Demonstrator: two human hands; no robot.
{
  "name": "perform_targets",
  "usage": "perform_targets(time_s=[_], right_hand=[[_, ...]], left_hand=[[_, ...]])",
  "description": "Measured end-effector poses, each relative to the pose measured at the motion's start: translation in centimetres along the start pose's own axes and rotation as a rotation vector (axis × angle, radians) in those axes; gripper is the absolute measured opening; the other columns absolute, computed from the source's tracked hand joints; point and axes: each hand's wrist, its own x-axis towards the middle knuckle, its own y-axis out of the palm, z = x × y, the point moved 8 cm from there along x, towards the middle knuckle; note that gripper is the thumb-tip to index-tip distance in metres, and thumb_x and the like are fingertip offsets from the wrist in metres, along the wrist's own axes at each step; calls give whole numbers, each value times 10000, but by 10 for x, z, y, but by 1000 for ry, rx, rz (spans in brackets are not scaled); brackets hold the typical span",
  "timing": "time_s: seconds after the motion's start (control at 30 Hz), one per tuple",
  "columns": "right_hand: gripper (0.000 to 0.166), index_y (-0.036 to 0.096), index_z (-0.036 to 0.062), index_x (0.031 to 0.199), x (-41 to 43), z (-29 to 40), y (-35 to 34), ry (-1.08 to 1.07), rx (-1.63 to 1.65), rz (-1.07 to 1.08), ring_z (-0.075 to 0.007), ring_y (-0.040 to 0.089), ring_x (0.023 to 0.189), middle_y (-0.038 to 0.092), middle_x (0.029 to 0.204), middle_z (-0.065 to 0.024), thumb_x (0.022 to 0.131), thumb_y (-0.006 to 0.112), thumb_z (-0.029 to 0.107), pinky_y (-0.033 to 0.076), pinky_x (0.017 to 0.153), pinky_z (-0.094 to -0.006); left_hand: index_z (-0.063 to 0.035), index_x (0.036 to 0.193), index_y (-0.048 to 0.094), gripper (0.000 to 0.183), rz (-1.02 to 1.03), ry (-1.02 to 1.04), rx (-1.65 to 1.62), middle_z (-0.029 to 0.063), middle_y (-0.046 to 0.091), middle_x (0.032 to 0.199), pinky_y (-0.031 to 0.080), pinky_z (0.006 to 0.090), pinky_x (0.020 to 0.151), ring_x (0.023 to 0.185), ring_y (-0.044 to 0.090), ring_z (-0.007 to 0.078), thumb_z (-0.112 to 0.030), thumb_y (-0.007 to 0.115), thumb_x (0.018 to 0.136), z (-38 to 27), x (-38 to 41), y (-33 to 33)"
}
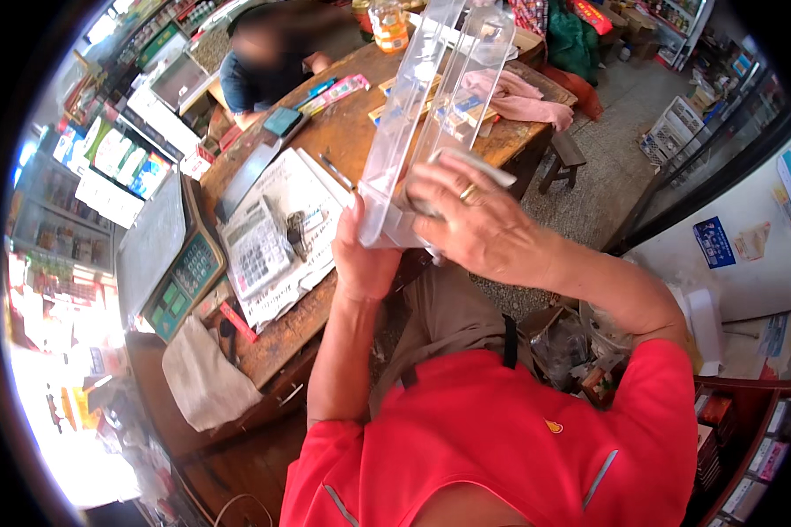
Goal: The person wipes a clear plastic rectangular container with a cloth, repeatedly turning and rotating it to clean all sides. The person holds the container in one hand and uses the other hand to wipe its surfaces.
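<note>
A long clear plastic tray [395, 125] with lengthwise dividers slants up and away over the wooden table. My left hand [368, 260] grips its near end from below, thumb along the left side. My right hand [471, 211], with a ring on one finger, presses a greyish cloth [478, 166] against the tray's right side near that same end; part of the cloth is hidden under the fingers. Left of my left hand, a calculator [258, 250] and a bunch of keys [296, 234] lie on papers [290, 178]. Beyond the tray is a pink cloth [524, 99].
A weighing scale [178, 263] and a beige cloth [204, 375] are at the table's left. A person [263, 72] sits across the wooden table [343, 118]. A plastic jar [389, 26] stands at the far side. A small wooden stool [563, 158] is on the floor at right.
</note>
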Motion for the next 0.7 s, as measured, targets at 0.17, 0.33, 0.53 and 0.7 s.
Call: perform_targets(time_s=[0.17, 0.33, 0.53, 0.7], right_hand=[[404, 617, 31, 1069, 7, -6, -26, 54, -44, -76, -282, 502, 1227, 564, 1196, -123, 705, 682, 193, 353, 1105, -448], [280, 647, -12, 1014, 10, -6, -14, 4, -118, -44, -284, 512, 1211, 607, 1137, -98, 786, 591, 139, 354, 1089, -478], [270, 661, -12, 962, 7, -2, 20, -8, 84, 189, -285, 549, 1149, 624, 1075, -136, 716, 643, 98, 316, 1109, -490], [324, 618, 5, 970, -2, -10, 37, 153, 309, 211, -303, 552, 1124, 609, 1075, -153, 674, 727, 85, 311, 1115, -487]], left_hand=[[47, 1432, 364, 800, -71, -26, -131, 180, 519, 1352, 401, 434, 1044, 1218, 530, 283, -576, 438, 937, -3, -11, 1], [41, 1431, 366, 780, -16, -59, -122, 161, 529, 1347, 427, 423, 1008, 1170, 562, 277, -552, 463, 934, -4, -11, -2], [9, 1377, 429, 620, -146, -50, -58, 173, 535, 1352, 466, 439, 956, 1053, 615, 277, -442, 500, 957, 0, -8, -6], [8, 1361, 431, 588, -198, -66, -116, 170, 536, 1350, 460, 468, 958, 1078, 605, 293, -423, 494, 966, 9, -3, -17]])
